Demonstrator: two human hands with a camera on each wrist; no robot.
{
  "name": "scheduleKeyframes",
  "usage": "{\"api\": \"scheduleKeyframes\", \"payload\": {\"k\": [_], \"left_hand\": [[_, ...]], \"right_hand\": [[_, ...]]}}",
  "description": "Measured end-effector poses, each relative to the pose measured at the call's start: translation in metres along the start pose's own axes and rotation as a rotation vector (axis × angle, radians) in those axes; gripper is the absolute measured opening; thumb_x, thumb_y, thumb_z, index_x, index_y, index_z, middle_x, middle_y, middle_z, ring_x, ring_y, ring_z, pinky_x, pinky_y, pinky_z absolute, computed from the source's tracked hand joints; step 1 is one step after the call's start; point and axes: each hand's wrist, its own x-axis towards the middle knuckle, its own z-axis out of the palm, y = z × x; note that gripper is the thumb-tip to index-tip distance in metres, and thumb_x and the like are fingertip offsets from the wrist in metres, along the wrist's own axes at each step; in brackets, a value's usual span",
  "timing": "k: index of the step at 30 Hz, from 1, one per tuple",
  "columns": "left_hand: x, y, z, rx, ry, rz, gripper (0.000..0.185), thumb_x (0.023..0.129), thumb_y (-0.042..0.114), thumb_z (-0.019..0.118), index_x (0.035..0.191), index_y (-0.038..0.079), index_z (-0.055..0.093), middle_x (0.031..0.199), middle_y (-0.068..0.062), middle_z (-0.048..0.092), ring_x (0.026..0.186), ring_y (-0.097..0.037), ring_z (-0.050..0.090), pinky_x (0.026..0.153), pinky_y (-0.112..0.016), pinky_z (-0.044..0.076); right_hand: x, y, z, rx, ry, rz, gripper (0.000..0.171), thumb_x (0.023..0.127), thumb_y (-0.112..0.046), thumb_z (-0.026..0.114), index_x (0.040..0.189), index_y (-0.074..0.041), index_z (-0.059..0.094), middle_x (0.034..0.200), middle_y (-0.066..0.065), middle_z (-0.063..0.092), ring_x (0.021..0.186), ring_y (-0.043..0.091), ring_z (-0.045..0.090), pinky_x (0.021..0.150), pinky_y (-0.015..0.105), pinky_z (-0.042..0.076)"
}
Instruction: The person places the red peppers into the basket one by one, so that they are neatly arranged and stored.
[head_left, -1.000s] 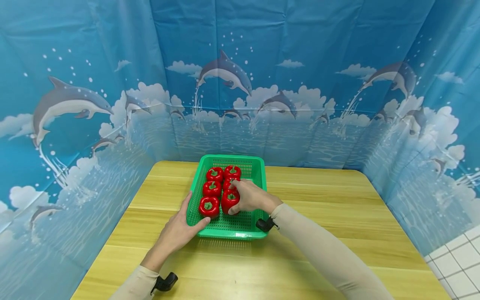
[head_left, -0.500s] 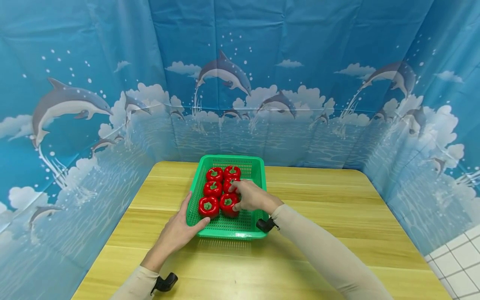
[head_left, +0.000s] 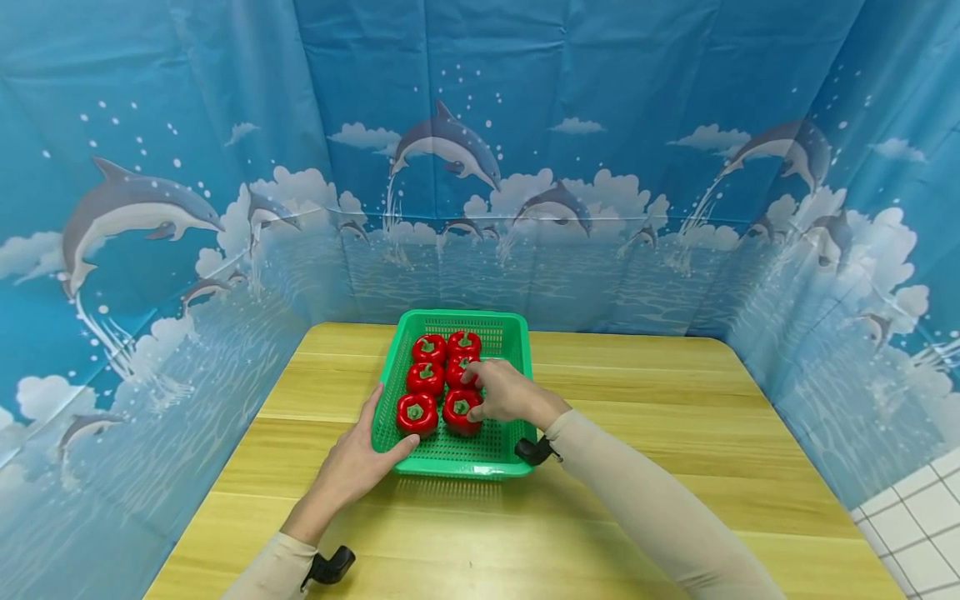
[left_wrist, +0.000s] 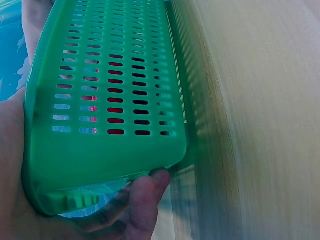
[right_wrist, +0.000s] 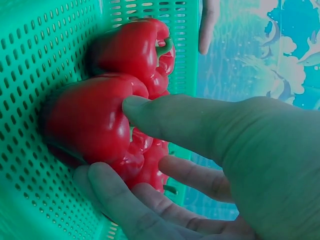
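Several red bell peppers stand stem up in two columns inside a green plastic basket. My left hand grips the basket's near left corner, thumb along the rim; the left wrist view shows its fingers curled under the corner. Inside the basket, my right hand holds the front right bell pepper. Its thumb presses the pepper's shoulder near the stem, while other fingers lie along the pepper's side. In the head view this hand partly covers the bell pepper behind. The front left bell pepper sits alongside.
The basket stands on a yellow wooden table, towards its far edge. A blue curtain printed with dolphins hangs behind and at both sides. The basket floor shows along the right wall and front.
The front right bell pepper has come to stand upright, shifting slightly left and then back right under my right hand. My left hand stays on the basket corner.
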Motion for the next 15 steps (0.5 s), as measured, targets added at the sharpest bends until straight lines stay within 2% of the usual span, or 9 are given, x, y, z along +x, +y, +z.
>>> {"api": "scheduleKeyframes", "payload": {"k": [15], "left_hand": [[0.0007,-0.0008,0.0013,0.001,0.0,-0.009,0.114,0.107,0.069,0.075,0.19,0.028,0.009,0.183,-0.03,0.043,0.156,-0.063,0.057,0.117,-0.082,0.054]], "right_hand": [[-0.0082,-0.0026,-0.0046,0.008,0.042,-0.004,0.055,0.099,-0.019,0.096,0.147,-0.003,0.074,0.14,0.02,0.078,0.135,0.041,0.072,0.106,0.053,0.067]]}}
